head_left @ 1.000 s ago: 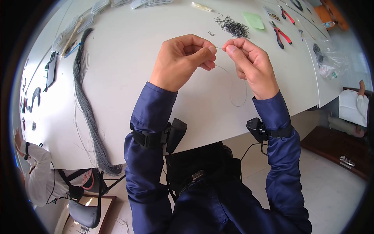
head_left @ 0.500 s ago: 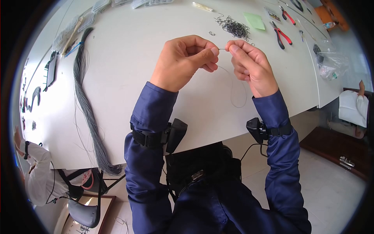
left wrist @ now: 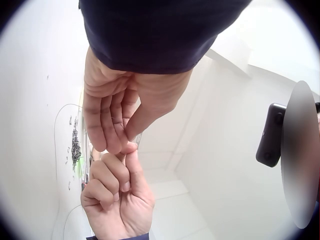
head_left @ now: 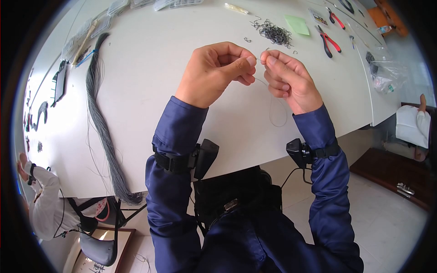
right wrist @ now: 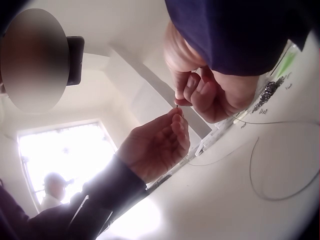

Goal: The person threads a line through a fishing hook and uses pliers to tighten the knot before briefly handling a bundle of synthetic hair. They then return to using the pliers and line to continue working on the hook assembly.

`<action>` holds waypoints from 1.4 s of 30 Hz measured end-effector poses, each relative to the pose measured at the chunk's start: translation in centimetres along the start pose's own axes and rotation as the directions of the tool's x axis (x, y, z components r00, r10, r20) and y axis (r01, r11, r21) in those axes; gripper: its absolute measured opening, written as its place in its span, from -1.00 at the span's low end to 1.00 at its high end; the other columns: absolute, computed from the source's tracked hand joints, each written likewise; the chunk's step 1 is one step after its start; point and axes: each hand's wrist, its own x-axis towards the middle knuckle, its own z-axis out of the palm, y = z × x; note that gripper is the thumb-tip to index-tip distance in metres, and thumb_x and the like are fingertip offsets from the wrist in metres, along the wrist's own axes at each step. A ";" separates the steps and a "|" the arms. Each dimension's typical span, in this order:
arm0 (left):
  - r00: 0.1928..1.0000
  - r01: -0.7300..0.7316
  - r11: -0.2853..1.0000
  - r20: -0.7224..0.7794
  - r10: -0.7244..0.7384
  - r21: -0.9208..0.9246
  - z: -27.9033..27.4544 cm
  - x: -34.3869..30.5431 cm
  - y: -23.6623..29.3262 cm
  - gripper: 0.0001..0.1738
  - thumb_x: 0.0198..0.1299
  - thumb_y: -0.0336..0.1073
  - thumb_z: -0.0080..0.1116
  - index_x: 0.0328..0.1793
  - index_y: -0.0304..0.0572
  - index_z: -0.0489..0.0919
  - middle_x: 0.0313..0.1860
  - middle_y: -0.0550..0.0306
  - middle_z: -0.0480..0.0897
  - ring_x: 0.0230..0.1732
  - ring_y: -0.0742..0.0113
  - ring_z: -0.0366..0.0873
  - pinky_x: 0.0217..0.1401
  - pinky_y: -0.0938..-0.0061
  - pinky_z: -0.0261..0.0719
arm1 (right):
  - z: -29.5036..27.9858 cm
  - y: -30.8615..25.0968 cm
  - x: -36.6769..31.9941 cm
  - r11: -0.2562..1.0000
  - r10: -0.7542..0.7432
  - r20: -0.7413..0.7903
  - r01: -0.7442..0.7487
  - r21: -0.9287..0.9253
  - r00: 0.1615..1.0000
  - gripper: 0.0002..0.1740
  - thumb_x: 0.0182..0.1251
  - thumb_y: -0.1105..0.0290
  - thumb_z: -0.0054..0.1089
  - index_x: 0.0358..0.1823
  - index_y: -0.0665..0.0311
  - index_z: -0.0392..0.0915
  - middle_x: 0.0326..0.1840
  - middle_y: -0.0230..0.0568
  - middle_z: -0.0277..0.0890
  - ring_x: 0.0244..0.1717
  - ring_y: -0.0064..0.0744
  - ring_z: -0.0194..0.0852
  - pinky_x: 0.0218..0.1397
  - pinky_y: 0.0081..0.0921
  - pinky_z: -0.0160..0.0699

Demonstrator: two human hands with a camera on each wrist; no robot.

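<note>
Between thumb and forefinger, the left hand [head_left: 216, 70] pinches a thin grey line [head_left: 278, 101], whose loop hangs below the fingertips over the table. Close beside it the right hand [head_left: 293, 79] pinches a small dark piece at its fingertips, most of it hidden; whether it is a hook cannot be told. In the left wrist view the fingertips of the left hand [left wrist: 112, 115] and right hand [left wrist: 117, 200] meet or nearly meet. The right wrist view has the line [right wrist: 265, 197] curving across the table side.
A pile of dark hooks [head_left: 274, 34] lies beyond the hands, near a green paper [head_left: 297, 24] and red-handled pliers [head_left: 328, 42]. A long grey bundle of strands [head_left: 101, 113] lies at left. Clear plastic boxes [head_left: 82, 38] stand at the back left. Other people are at both sides.
The right hand has shifted slightly down and left, its fingers more curled. A small dark tip now shows above its fingertips. The left hand has barely moved.
</note>
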 end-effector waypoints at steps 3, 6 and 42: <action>1.000 0.009 1.000 -0.006 -0.009 0.002 0.1 0.0 0.1 -0.81 0.32 -0.42 0.23 -0.10 -0.50 0.63 -0.30 0.01 0.71 -0.31 0.30 0.73 -0.13 0.46 0.73 | -0.1 0.1 0.1 1.000 0.011 -0.004 -0.011 0.003 1.000 -0.77 0.51 0.21 0.11 -0.06 0.22 0.56 -0.60 -0.68 0.02 -0.60 -0.80 -0.16 -0.53 -0.72 -0.13; 1.000 -0.004 1.000 -0.001 0.004 -0.019 0.0 -0.1 0.1 -0.80 0.31 -0.41 0.25 -0.10 -0.49 0.63 -0.30 0.01 0.71 -0.31 0.30 0.72 -0.14 0.46 0.73 | 0.0 0.2 0.2 1.000 0.001 -0.061 -0.002 -0.014 0.998 -0.76 0.50 0.21 0.12 -0.08 0.22 0.57 -0.59 -0.67 0.05 -0.60 -0.81 -0.15 -0.53 -0.72 -0.13; 0.985 -0.132 0.944 -0.069 0.160 0.301 1.0 -0.1 -0.4 -0.81 0.26 -0.37 0.28 -0.22 -0.44 0.67 -0.41 0.08 0.71 -0.36 0.46 0.69 -0.27 0.60 0.62 | 0.8 -2.6 0.3 0.808 -0.160 -0.126 0.057 -0.587 0.979 -0.77 0.40 0.29 0.25 -0.17 0.34 0.68 -0.53 -0.60 0.43 -0.51 -0.82 0.20 -0.46 -0.70 0.20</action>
